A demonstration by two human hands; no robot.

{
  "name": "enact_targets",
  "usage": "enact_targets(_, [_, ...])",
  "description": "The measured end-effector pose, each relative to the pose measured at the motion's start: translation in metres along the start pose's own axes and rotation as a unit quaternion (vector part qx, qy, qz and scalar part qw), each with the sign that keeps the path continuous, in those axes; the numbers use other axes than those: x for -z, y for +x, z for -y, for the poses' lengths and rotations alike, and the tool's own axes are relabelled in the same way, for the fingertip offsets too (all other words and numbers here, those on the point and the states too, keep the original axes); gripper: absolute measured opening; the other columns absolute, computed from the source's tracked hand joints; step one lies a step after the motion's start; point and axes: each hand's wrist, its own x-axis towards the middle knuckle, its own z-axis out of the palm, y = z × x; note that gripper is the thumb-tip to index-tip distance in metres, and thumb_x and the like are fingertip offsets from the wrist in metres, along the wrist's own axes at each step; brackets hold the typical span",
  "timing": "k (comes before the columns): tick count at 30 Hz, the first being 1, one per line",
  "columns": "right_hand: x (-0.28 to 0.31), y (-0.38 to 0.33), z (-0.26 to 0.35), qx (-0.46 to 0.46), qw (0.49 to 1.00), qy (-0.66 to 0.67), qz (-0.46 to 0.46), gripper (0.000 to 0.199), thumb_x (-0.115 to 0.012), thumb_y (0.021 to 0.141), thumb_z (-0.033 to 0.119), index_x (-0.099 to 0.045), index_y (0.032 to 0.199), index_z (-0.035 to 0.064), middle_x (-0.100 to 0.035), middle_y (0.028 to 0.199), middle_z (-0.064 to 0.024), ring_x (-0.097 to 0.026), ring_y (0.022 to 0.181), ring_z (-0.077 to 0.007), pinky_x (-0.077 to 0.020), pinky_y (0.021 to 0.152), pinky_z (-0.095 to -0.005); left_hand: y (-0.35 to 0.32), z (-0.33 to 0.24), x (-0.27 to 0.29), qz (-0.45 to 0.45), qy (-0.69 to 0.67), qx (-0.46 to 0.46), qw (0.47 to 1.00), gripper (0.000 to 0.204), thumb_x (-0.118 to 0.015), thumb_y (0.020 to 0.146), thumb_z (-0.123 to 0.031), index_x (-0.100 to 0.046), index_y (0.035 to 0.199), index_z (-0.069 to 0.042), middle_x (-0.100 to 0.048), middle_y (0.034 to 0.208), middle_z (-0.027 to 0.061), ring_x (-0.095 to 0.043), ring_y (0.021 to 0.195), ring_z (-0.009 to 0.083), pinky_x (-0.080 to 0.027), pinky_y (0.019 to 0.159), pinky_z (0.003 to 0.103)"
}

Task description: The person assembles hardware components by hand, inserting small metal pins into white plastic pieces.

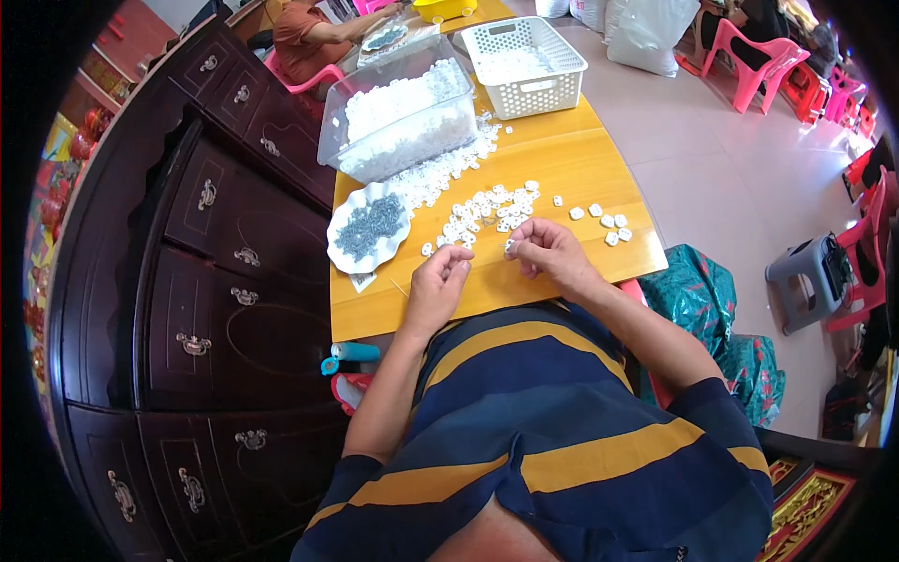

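Over the near edge of the wooden table [581, 169], my right hand [552, 258] pinches a small white plastic piece [509, 246] between thumb and fingers. My left hand [439, 286] is a little to the left, its thumb and fingertips drawn together; whatever they hold is too small to make out. Just beyond both hands lies a loose pile of similar small white pieces [482, 208], some showing dark spots. Several more white pieces [609, 221] are spread to the right. Left of the pile sits a white wavy-edged dish [341, 251] heaped with small grey metal-looking parts [370, 227].
A clear bin [393, 155] full of white pieces stands farther back, with more pieces spilled beside it. Behind it is a white perforated basket [538, 98]. A thin stick [400, 288] lies near my left hand. Dark drawers [225, 309] flank the left; another person [314, 42] sits beyond.
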Motion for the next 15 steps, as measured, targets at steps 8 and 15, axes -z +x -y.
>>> enact_targets(8, [-0.007,-0.005,0.000,0.001,1.000,-0.006,0.016,0.007,-0.069,0.097,0.010,-0.066,0.102,0.0076,-0.071,0.088,-0.0009,-0.060,0.068,-0.0059,-0.0478,0.062,-0.0221,-0.006,-0.028,-0.006,0.027,-0.178,0.009,0.984,0.024,-0.065,0.098,-0.002,-0.064,0.122,0.001,-0.062,0.092,-0.0005,-0.059,0.075,0.0051,-0.050,0.068,0.021])
enact_targets(15, [-0.008,-0.006,0.000,0.003,0.999,-0.018,0.027,0.009,-0.070,0.097,0.012,-0.065,0.103,0.0073,-0.071,0.087,0.0006,-0.060,0.068,-0.0053,-0.0491,0.063,-0.0213,-0.010,-0.035,-0.008,0.018,-0.161,-0.041,0.986,0.030,-0.067,0.095,0.005,-0.062,0.124,0.001,-0.063,0.099,-0.0011,-0.059,0.085,0.0036,-0.049,0.078,0.019])
